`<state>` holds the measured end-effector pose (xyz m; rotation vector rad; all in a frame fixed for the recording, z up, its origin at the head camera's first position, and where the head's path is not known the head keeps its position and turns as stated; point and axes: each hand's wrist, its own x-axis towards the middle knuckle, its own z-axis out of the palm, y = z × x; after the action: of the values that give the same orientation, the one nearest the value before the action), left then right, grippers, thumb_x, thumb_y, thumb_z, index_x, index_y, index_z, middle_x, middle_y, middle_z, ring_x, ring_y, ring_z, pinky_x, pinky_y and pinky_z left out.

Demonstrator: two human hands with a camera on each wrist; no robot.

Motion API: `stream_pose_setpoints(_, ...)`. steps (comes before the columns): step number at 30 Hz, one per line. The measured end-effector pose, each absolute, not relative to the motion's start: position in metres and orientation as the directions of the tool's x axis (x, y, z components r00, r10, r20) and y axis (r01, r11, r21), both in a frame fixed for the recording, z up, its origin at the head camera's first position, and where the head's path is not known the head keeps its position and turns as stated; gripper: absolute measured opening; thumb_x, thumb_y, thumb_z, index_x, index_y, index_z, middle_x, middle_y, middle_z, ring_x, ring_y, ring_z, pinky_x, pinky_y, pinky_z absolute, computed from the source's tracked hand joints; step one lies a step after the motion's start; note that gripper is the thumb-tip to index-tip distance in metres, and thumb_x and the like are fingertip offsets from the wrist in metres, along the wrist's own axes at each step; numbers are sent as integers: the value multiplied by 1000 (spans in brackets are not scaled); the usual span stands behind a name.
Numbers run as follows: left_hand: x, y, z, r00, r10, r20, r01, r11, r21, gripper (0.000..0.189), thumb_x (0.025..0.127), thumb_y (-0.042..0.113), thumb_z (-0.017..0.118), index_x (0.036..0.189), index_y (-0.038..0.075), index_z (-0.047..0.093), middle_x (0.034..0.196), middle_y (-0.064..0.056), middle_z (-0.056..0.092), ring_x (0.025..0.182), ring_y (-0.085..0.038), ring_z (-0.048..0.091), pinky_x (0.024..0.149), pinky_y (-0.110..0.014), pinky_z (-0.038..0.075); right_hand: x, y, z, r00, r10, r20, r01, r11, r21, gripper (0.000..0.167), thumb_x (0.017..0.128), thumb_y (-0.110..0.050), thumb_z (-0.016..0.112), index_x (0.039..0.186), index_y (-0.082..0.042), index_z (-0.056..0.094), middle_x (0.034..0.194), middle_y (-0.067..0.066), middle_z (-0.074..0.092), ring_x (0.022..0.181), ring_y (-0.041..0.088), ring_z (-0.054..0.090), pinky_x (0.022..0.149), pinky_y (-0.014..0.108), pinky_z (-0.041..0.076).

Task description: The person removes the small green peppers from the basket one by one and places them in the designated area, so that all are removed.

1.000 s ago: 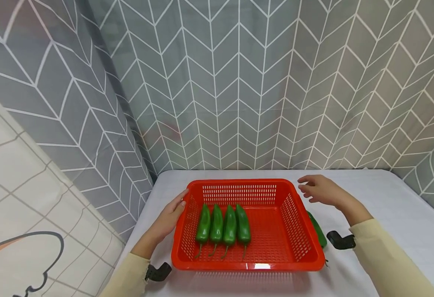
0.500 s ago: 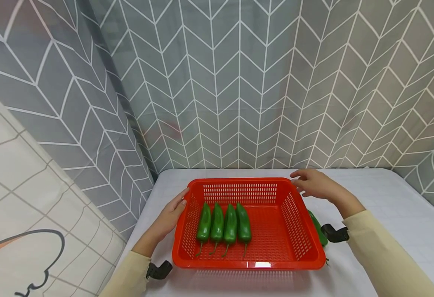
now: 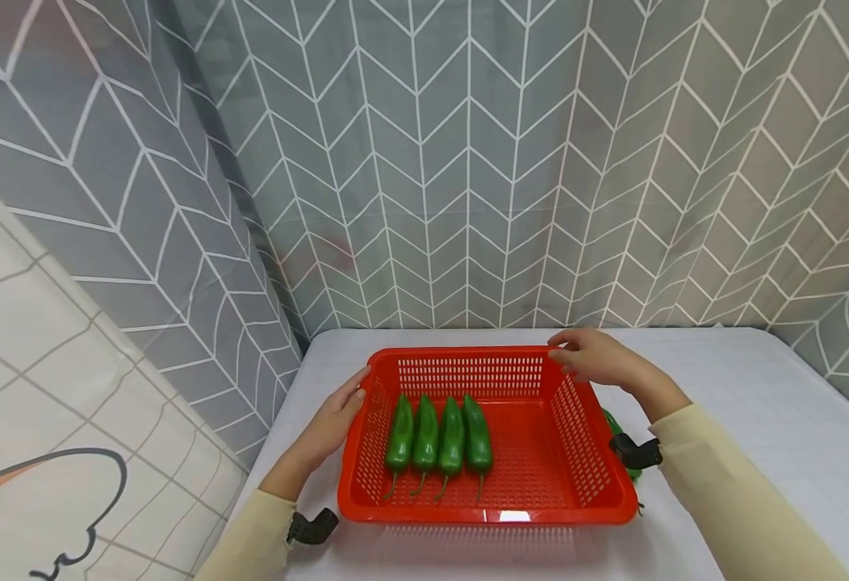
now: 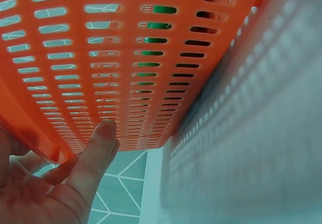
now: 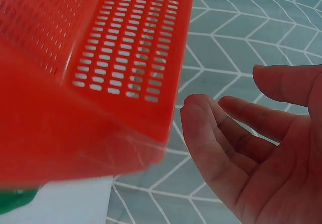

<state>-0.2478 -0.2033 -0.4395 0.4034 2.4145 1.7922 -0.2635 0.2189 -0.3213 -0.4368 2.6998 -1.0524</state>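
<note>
A red perforated plastic basket (image 3: 519, 452) stands on the white-covered table. Several long green peppers (image 3: 424, 436) lie side by side in its left half, stems toward me. My left hand (image 3: 330, 424) rests along the basket's left rim with its fingers extended. In the left wrist view, one fingertip (image 4: 104, 129) is against the perforated wall from outside. My right hand (image 3: 599, 355) is at the far right corner, fingers slightly bent and thumb apart. The right wrist view shows a gap between that hand (image 5: 271, 153) and the basket, with nothing in the hand.
Another green pepper (image 3: 635, 474) lies on the table right of the basket, partly hidden by the basket wall and the right wrist's black camera (image 3: 635, 452). A grey patterned curtain (image 3: 439, 202) hangs behind the table (image 3: 744, 387). White tiles (image 3: 69, 323) are at the left.
My right hand has moved left from beside the basket to its far right corner. The left hand, the basket and the peppers stay about where they were.
</note>
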Motion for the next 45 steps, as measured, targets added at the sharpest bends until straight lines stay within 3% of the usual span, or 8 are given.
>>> stream_pose_setpoints(25, -252, -206, -443, -952, 294, 80, 164, 271, 948, 53, 111, 23, 42, 162, 13, 28, 159, -15, 39, 137, -35, 48, 104, -42, 46, -277, 173, -355, -883, -455, -117, -292, 726, -622, 40, 101, -14, 59, 129, 14, 58, 100, 20, 68, 80, 27, 68, 68, 33, 59)
stream_pose_setpoints(34, -249, -205, -442, -956, 282, 77, 160, 282, 946, 54, 111, 23, 42, 162, 14, 28, 160, -14, 37, 139, -35, 45, 105, -44, 45, -279, 156, -363, -885, -435, -164, -235, 724, -648, 40, 100, -14, 60, 131, 12, 59, 104, 19, 68, 86, 31, 69, 69, 35, 61)
stream_pose_setpoints(45, -248, -204, -441, -955, 283, 84, 166, 282, 945, 54, 111, 23, 41, 162, 14, 27, 160, -15, 37, 136, -37, 50, 101, -41, 49, -282, 147, -374, -887, -418, -196, -216, 751, -624, 35, 99, -12, 62, 126, 11, 61, 99, 13, 66, 80, 30, 68, 67, 35, 61)
